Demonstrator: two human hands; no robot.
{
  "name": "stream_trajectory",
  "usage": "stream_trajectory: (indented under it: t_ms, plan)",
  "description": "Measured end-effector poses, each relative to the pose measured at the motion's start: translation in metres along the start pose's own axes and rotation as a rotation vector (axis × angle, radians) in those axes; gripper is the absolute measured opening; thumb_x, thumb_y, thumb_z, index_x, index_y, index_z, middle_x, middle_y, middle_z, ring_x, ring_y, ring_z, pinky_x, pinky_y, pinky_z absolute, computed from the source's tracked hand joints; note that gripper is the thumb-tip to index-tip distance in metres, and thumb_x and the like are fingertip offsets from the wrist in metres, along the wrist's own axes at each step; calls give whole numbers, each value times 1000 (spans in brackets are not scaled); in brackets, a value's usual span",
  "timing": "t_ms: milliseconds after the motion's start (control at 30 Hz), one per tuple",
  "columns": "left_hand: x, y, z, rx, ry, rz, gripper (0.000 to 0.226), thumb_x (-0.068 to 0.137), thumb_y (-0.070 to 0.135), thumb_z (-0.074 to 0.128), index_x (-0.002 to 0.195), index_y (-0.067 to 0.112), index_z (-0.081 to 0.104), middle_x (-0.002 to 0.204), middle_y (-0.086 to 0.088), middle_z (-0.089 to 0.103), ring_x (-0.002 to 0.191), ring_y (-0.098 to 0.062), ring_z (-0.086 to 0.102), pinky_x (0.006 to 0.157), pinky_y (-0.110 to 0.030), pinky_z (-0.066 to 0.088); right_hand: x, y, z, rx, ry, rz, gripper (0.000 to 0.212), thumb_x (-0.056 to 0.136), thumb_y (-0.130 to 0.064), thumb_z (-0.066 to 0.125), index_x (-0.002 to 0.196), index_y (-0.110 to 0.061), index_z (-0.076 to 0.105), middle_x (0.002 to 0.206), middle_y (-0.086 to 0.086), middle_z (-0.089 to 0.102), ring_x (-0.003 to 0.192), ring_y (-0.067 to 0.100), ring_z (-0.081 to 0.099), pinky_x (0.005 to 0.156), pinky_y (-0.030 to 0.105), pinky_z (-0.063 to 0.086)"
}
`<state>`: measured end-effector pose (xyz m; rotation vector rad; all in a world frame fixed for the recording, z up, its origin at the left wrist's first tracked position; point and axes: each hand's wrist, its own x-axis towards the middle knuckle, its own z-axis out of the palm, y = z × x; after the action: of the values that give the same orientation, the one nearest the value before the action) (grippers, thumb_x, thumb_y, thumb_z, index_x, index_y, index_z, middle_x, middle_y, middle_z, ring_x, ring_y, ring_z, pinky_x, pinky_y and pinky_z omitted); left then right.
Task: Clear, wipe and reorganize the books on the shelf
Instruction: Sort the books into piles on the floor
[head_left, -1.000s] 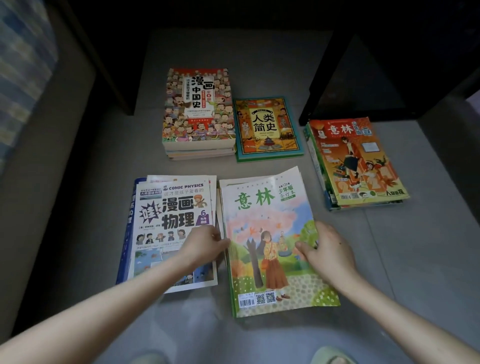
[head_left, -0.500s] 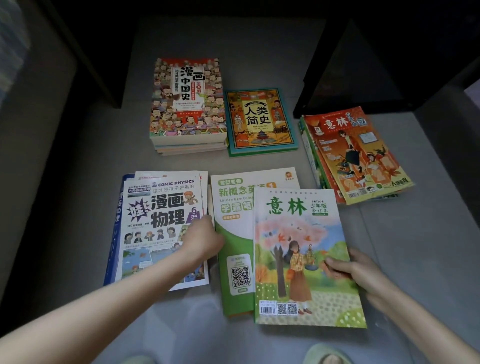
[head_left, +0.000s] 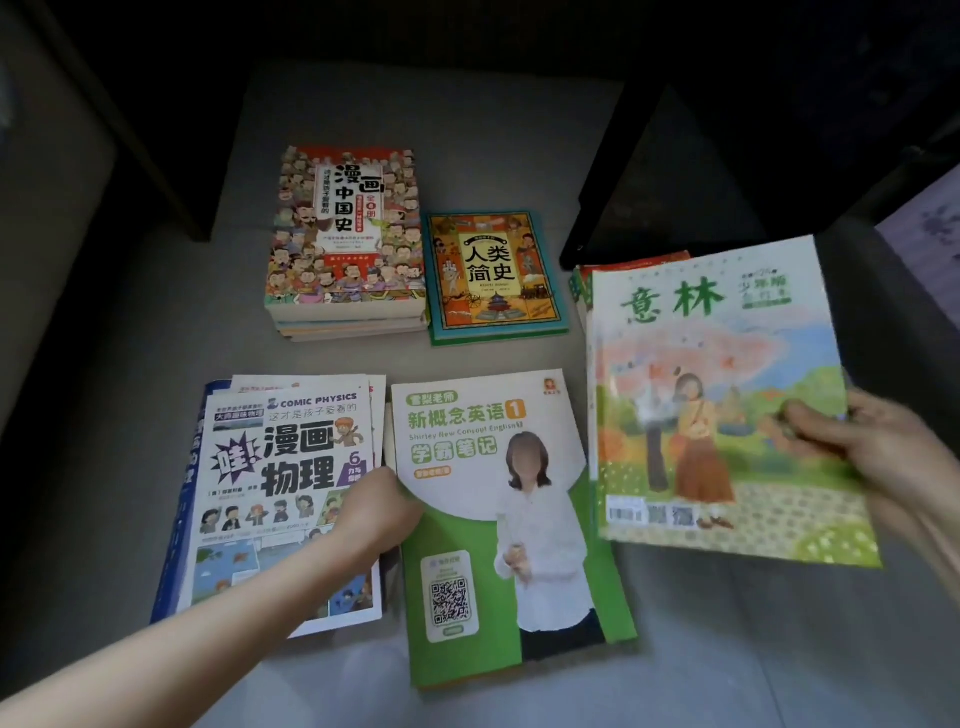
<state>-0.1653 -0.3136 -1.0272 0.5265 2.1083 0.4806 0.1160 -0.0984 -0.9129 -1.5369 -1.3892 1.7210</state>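
Right hand (head_left: 862, 452) gripped the magazine (head_left: 717, 364) by its right edge, now lifted rightward off the workbook (head_left: 493, 525); left hand (head_left: 382, 512) at the workbook's left edge, fingers' state unclear.

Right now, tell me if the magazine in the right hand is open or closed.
Closed. The magazine shows its whole front cover, with no inner pages in sight. The right hand pinches it at its right edge.
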Motion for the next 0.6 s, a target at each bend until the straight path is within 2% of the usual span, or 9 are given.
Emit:
stream_trajectory:
  t_ms: [67, 133, 200, 267, 367, 433, 500, 533, 600]
  plan:
    - [2, 0, 0, 1, 20, -2, 18, 91, 17, 52, 73, 18, 53, 79, -3, 59, 78, -24, 59, 58, -26, 42, 34, -21, -11, -77, 31, 17, 61, 34, -31, 90, 85, -7, 68, 72, 4, 74, 64, 11, 70, 53, 22, 55]
    - [4, -1, 2, -26, 46, -16, 6, 90, 19, 55, 88, 13, 56, 89, -5, 61, 84, -24, 59, 62, -28, 45, 73, -31, -14, -182, 32, 32, 37, 64, -20, 81, 94, -6, 65, 68, 0, 73, 62, 14, 69, 51, 21, 55]
    - [4, -2, 4, -43, 70, -27, 18, 90, 22, 57, 104, 11, 55, 100, -6, 61, 93, -25, 59, 72, -32, 49, 113, -29, -10, -333, 100, -5, 14, 84, -8, 68, 95, 0, 65, 67, 4, 70, 61, 17, 64, 51, 20, 53]
    - [2, -1, 7, -53, 70, -30, 19, 91, 24, 57, 105, 13, 52, 99, -5, 58, 94, -24, 57, 70, -31, 46, 147, -20, -11, -518, 214, -29, 9, 87, -4, 66, 94, 1, 65, 71, 12, 63, 60, 20, 55, 57, 28, 49]
    - [2, 1, 8, -63, 66, -40, 13, 92, 22, 55, 100, 12, 51, 93, -4, 57, 86, -21, 55, 58, -27, 39, 179, -9, -12, -678, 329, -6, 7, 83, -3, 70, 82, -3, 63, 87, 23, 66, 70, 26, 56, 74, 44, 50]
    - [1, 3, 8, -96, 67, -27, 13, 92, 18, 55, 102, 11, 51, 94, -5, 57, 86, -20, 54, 59, -26, 40, 180, -11, -4, -975, 359, -24, 15, 85, -10, 68, 98, -8, 60, 94, 18, 59, 83, 31, 57, 81, 43, 47]
    - [-3, 6, 9, -144, 65, -7, 17, 93, 17, 54, 107, 10, 49, 95, -3, 55, 87, -20, 53, 60, -25, 41, 163, -19, 16, -1343, 451, -171, 40, 89, -17, 63, 125, -9, 50, 113, 22, 55, 105, 41, 54, 87, 43, 43]
    - [-5, 6, 10, -162, 69, 6, 19, 93, 18, 54, 109, 10, 49, 95, -3, 55, 88, -20, 53, 63, -26, 44, 150, -20, 29, -1405, 483, -308, 45, 89, -19, 62, 129, -5, 47, 117, 27, 55, 105, 43, 53, 84, 44, 43]
    - [-11, 5, 11, -177, 80, 51, 19, 94, 20, 55, 109, 12, 47, 99, -4, 58, 90, -21, 57, 74, -33, 51, 117, -7, 58, -1346, 405, -545, 36, 91, -22, 59, 120, -2, 56, 101, 24, 63, 86, 37, 60, 68, 38, 46]
